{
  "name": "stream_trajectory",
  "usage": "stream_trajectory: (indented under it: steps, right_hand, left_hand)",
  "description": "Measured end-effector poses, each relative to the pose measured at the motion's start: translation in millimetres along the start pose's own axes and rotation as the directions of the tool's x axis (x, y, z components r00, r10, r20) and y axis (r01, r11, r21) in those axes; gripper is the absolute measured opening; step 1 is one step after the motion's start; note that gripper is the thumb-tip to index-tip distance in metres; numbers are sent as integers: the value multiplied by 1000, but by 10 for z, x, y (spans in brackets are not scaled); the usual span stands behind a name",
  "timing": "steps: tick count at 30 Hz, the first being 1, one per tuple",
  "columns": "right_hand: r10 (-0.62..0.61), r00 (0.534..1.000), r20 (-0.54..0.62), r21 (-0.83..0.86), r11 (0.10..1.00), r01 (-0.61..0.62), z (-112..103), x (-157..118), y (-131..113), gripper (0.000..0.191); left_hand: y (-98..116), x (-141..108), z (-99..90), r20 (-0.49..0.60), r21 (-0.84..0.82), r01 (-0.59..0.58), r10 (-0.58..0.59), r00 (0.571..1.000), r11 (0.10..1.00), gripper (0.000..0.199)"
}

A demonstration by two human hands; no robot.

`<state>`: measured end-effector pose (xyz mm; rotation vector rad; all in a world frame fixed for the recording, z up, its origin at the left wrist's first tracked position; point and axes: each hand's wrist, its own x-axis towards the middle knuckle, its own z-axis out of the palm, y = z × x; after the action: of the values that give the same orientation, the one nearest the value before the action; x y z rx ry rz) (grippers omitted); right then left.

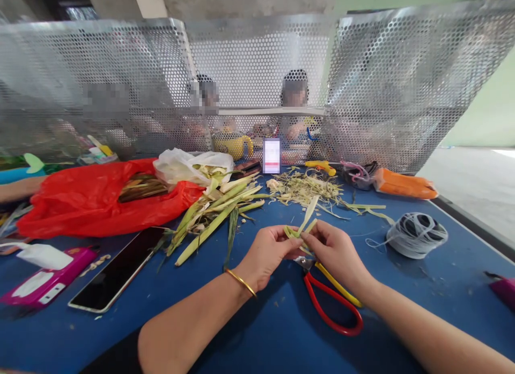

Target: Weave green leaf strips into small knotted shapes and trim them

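My left hand (274, 250) and my right hand (333, 247) meet over the blue table, both pinching a small folded piece of pale green leaf strips (296, 233). One strip of it sticks up between my fingers. Just below my hands lie scissors with red handles (333, 313), their blades partly hidden under the fingers. Beside them is a yellow-handled tool (338, 286), its far end hidden by my right hand. Left of my hands is a pile of long green and dry husk-like leaves (217, 218). Beyond my hands spreads a heap of cut leaf scraps (308, 187).
A ball of grey cord (417, 235) sits to the right, near an orange packet (405, 184). On the left are a red plastic bag (96, 199), a phone (118, 272) and a magenta power strip (50, 280). A perforated metal screen (257, 52) closes the far side, with people behind it.
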<state>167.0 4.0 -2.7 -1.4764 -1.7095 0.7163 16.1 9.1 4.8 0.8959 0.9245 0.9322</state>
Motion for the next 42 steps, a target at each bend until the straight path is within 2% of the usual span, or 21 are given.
stream_trajectory:
  steps: [6, 9, 12, 16, 18, 20, 22, 24, 25, 27, 31, 33, 37, 40, 42]
  right_hand:
    - [29, 998, 49, 84, 996, -33, -1, 5, 22, 21]
    - [-73, 989, 132, 85, 994, 62, -74, -13, -36, 12]
    - [-216, 949, 229, 57, 976, 208, -144, -19, -90, 12]
    - [-243, 911, 334, 154, 967, 201, -180, -2, -106, 23]
    - [-321, 891, 321, 124, 947, 296, -186, -4, -110, 23]
    - [-485, 836, 255, -39, 859, 510, -193, -19, -125, 20]
    - [-647, 743, 171, -271, 694, 667, -203, -35, -142, 21]
    - [-739, 665, 105, -441, 565, 697, -211, -39, -149, 21]
    - [-754, 652, 79, -482, 544, 687, -213, -34, -145, 20]
    - [-732, 680, 49, -501, 571, 651, -210, -10, -118, 17]
    - [-563, 825, 42, -544, 680, 492, -180, 42, -41, 19]
    - [-491, 870, 53, -586, 690, 425, -162, 45, -23, 20]
    - [-376, 926, 21, -579, 751, 318, -107, 12, -6, 17]
    - [-239, 970, 31, -481, 848, 224, -71, -2, 19, 16]
    - [-196, 980, 26, -401, 896, 190, -84, 10, 21, 18]
  left_hand:
    - [-36, 59, -27, -166, -18, 4, -7, 986, 1000, 18]
    - [-12, 94, -60, -237, -27, -43, 35, 971, 999, 18]
    - [-2, 124, -90, -242, 19, -95, 97, 966, 995, 22]
    - [-21, 135, -108, -220, 128, -149, 174, 960, 981, 20]
    - [-33, 132, -108, -191, 172, -169, 201, 961, 971, 16]
    - [-46, 127, -104, -145, 213, -189, 222, 964, 959, 15]
    - [-57, 119, -98, -83, 246, -218, 245, 966, 944, 14]
    - [-61, 104, -90, -8, 272, -257, 269, 963, 927, 13]
    - [-59, 93, -86, 25, 283, -274, 279, 960, 919, 13]
    - [-45, 68, -79, 80, 302, -298, 288, 954, 906, 13]
    - [-8, 24, -65, 183, 339, -311, 262, 948, 888, 18]
    - [-6, 12, -48, 199, 327, -280, 224, 954, 903, 22]
    - [-54, 1, 6, 154, 244, -162, 127, 980, 956, 28]
    - [-92, -4, 35, 87, 185, -74, 58, 995, 980, 30]
    - [-90, -2, 32, 52, 138, -40, 33, 998, 990, 27]
